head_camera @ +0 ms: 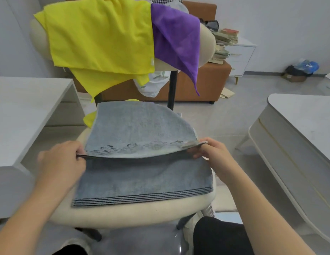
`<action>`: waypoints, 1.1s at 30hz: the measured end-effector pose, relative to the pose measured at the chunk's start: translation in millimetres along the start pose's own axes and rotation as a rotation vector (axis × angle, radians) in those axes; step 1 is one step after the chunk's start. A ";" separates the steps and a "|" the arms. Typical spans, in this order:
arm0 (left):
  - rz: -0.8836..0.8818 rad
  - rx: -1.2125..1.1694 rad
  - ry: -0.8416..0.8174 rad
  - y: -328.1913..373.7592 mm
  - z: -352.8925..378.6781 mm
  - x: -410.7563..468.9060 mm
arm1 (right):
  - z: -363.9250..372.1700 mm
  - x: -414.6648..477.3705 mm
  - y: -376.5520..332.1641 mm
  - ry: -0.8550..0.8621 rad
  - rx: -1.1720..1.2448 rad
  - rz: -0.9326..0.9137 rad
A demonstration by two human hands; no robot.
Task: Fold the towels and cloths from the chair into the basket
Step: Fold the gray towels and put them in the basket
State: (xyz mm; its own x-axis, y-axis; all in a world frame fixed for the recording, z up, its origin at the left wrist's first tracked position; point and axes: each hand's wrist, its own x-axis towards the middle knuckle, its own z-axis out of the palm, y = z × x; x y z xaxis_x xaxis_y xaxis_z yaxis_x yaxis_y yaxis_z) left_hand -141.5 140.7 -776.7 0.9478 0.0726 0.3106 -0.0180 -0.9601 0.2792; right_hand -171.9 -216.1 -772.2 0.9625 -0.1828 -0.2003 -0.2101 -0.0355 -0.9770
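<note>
A grey tiled floor [225,122] and pale walls frame the room. At the left stands a white table [22,107]. In the middle is a cream chair [142,212], its seat near and its back far. At the right is a second white table [304,126] with rounded corners.

A yellow cloth [99,37] hangs over the left and middle of the chair back. A purple cloth [177,39] hangs over the right part, one corner pointing down. Behind the chair is a brown sofa [212,80]. Right of it a stack of books [225,45] leans by a white cabinet [241,56], and further right a dark bag [300,70] sits on the floor by the wall. A white wall with holes [209,210] shows under the seat's near right edge; what it belongs to cannot be told.

A grey towel [142,175] lies on the seat, its striped near edge flat on the cushion. Its far half is lifted and brought over the near half, arching above it. A bit of yellow shows on the seat behind the towel's far left.

The left hand [63,161] pinches the left corner of the lifted edge between thumb and curled fingers. The right hand [214,155] pinches the right corner the same way, with the patterned border stretched between the two hands.
</note>
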 end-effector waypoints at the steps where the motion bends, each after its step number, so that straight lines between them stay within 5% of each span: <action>1: 0.038 0.023 -0.033 -0.9 -3.1 -5.3 | -3.1 -3.4 0.5 -0.020 -0.057 0.005; 6: 0.329 0.116 -0.351 -15.0 3.1 -20.5 | -14.3 -16.2 12.9 -0.175 -0.445 0.007; 12: 0.403 0.176 -0.442 -13.9 -6.0 -22.8 | -22.8 -23.7 9.9 -0.185 -0.620 -0.043; 19: 0.751 -0.139 -0.295 64.6 9.6 -44.6 | -17.6 -25.6 16.0 -0.102 -0.639 -0.162; 24: 1.053 -0.137 -0.309 132.3 42.7 -69.7 | -10.6 -21.6 22.2 0.021 -0.675 -0.307; 33: 1.030 0.000 -0.100 185.4 69.8 -79.1 | -16.0 -5.7 18.4 0.110 -0.620 -0.309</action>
State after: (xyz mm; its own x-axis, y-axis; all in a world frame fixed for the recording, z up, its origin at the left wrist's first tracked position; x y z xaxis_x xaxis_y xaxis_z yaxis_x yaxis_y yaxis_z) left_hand -197.6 -61.9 -813.0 0.4951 -0.8071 0.3217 -0.8353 -0.5440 -0.0792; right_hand -184.0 -231.5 -787.9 0.9778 -0.1717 0.1202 -0.0208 -0.6500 -0.7597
